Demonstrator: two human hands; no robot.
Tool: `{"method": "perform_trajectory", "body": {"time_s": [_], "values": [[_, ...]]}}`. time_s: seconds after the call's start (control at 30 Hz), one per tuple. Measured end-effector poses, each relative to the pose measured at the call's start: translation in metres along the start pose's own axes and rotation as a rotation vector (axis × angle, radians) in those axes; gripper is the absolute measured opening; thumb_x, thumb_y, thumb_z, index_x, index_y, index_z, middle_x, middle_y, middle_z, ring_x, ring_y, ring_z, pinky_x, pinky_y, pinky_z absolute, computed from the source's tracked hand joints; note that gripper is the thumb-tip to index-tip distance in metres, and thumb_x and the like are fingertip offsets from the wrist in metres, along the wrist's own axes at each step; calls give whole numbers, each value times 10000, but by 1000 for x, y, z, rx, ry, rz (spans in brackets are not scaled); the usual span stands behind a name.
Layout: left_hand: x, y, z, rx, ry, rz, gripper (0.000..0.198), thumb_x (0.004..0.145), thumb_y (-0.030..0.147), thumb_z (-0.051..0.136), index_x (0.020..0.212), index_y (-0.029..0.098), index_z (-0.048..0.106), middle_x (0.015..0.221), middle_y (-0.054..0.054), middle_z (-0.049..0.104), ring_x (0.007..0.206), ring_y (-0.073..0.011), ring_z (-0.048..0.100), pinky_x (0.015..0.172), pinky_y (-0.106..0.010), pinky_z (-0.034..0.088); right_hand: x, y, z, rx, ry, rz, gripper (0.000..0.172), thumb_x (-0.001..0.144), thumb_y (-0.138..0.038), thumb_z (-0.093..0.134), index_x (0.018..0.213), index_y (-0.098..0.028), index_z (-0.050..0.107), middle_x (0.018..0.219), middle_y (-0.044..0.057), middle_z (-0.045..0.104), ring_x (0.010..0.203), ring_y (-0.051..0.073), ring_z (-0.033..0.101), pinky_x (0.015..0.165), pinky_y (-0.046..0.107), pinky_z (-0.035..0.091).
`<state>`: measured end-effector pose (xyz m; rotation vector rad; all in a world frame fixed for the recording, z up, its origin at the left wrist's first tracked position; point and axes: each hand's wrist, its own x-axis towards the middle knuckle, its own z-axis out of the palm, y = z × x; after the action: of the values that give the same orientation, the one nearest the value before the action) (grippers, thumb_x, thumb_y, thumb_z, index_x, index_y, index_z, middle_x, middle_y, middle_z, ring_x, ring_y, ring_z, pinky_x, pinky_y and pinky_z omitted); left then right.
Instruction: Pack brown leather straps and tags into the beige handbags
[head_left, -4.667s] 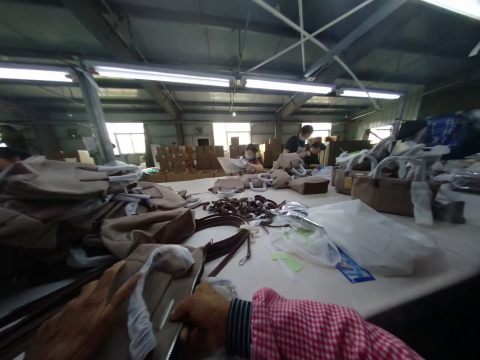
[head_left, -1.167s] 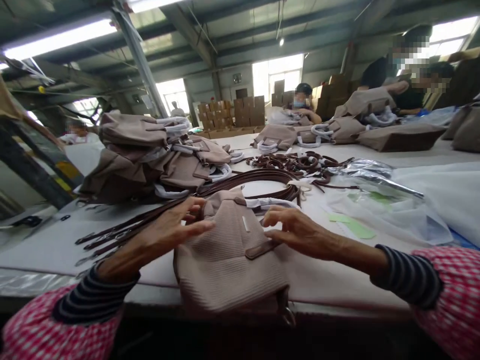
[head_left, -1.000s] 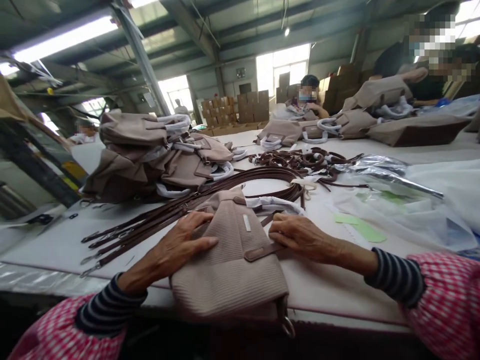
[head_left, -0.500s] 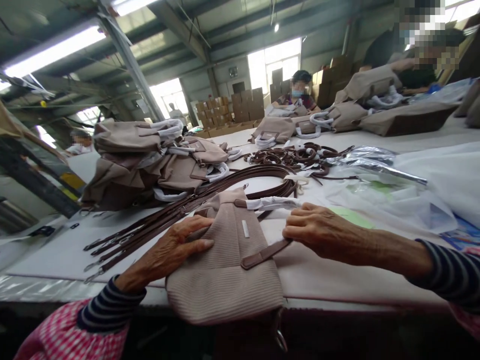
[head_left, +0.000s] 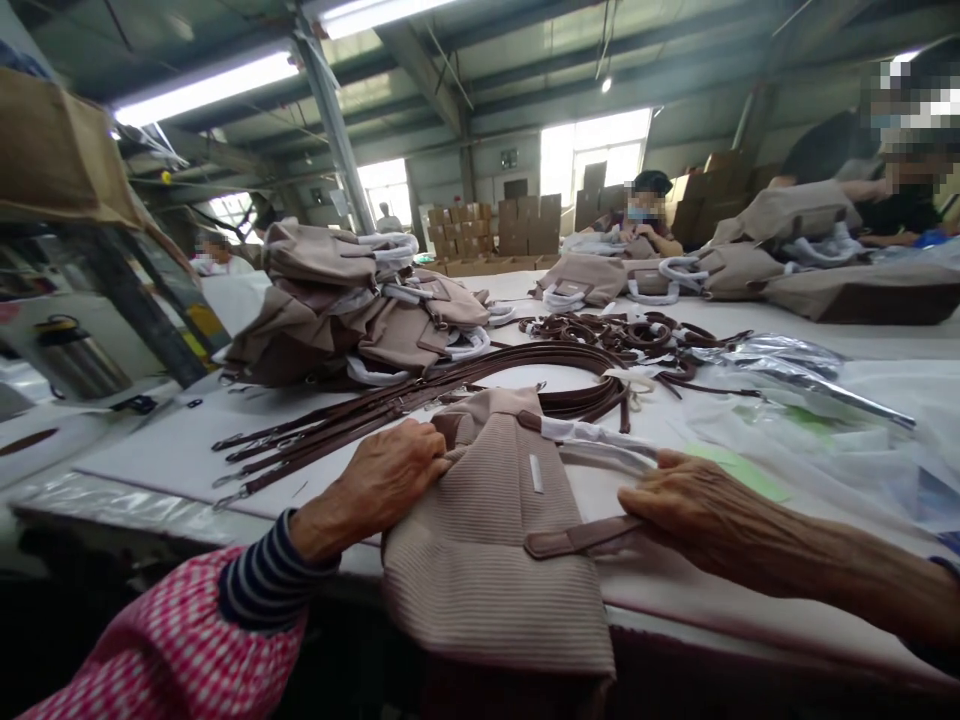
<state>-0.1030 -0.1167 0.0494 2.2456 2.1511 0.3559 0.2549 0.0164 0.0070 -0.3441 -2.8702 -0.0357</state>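
Observation:
A beige ribbed bag (head_left: 495, 560) with brown leather trim and a small metal plate lies tilted over the table's front edge. My left hand (head_left: 386, 475) is closed on the bag's upper left edge, fingers curled over the fabric. At the bag's right, my right hand (head_left: 679, 500) grips the wrapped handle (head_left: 600, 440), whose brown leather end is stitched to the bag's face. Behind the bag, long brown straps (head_left: 465, 375) with metal clasps lie in a curved bundle.
Beige bags (head_left: 300, 330) are piled at the back left, and others (head_left: 592, 277) stand at the back right. Coiled straps (head_left: 630, 330) lie mid-table. Clear plastic (head_left: 795, 365) and white sheets lie to the right. People work across the table (head_left: 450, 280); a steel flask (head_left: 79, 360) stands left.
My left hand has gone from lying open on the bag to gripping its upper edge. The bag hangs further over the table edge, and the view has turned left.

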Motion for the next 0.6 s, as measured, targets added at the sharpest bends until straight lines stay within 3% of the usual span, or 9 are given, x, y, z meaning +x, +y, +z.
{"method": "perform_trajectory", "body": {"time_s": [0.17,0.23,0.3,0.4,0.53,0.6], "values": [[-33,11,22,-107,438,-80,313,1009,369,475,771,241,632,847,-67,661,885,-256,577,825,-394,452,-8,4,13,39,-32,72,213,1031,-196,479,833,-238,546,693,20,597,599,204,479,592,349,237],[-43,12,26,-188,533,-170,329,1006,411,487,768,244,640,841,-62,664,887,-257,584,830,-397,453,-8,4,14,33,-46,69,237,1036,-191,465,818,-234,546,688,20,590,603,201,469,602,348,235],[-43,10,24,-286,460,-259,338,977,474,532,760,242,648,833,-45,678,858,-250,601,794,-384,455,-8,5,15,20,-74,77,245,1037,-198,464,810,-232,548,682,21,578,611,204,465,608,347,229],[-23,2,10,-377,193,-273,387,935,558,571,743,231,647,766,-13,674,763,-225,604,707,-348,436,-7,7,14,6,-101,116,220,1030,-211,479,830,-233,567,691,24,577,626,211,487,608,341,224],[17,-11,-4,-331,111,-10,259,964,343,477,1018,219,698,1011,-45,718,936,-232,638,868,-361,482,-7,8,16,2,-95,134,207,1030,-215,478,856,-237,589,713,30,598,611,210,500,603,341,230],[34,-16,-5,-270,77,114,361,882,178,454,1148,217,695,1153,-70,711,1058,-242,634,974,-382,477,-8,8,18,2,-83,127,178,1020,-223,501,872,-242,597,736,39,614,615,216,506,602,346,233]]}}
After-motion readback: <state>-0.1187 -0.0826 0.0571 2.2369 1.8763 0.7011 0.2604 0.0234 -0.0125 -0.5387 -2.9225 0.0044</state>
